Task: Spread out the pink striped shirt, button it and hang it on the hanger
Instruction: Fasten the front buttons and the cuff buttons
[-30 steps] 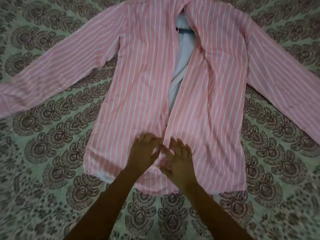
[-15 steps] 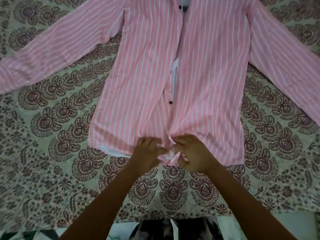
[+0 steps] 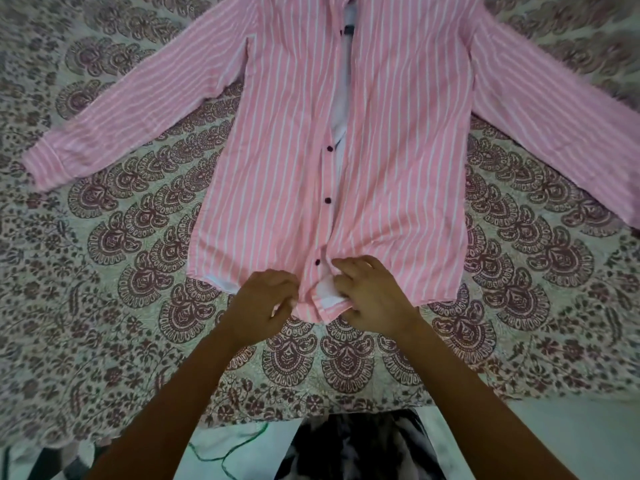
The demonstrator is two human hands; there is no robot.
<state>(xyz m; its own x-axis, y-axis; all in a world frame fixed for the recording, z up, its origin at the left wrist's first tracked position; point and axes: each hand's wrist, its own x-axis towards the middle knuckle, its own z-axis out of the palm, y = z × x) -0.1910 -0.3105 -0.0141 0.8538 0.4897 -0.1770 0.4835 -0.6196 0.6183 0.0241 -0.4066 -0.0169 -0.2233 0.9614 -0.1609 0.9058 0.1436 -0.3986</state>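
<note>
Pinching grip: left hand (image 3: 263, 301), right hand (image 3: 375, 299) on pink striped shirt (image 3: 284, 161) hem; patterned bedspread (image 3: 114, 278) beneath.

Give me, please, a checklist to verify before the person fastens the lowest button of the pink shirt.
1. The pink striped shirt lies spread on the bedsheet, sleeves out: ok.
2. The lowest button is uncovered and unfastened: ok.
3. The left hand grips the hem of the button side: ok.
4. The right hand pinches the other front edge, turned over to show its white inside: ok.
5. The buttonhole is lined up with the button: cannot tell, the fingers hide it.
6. The hanger is ready nearby: cannot tell, none is in view.
</note>
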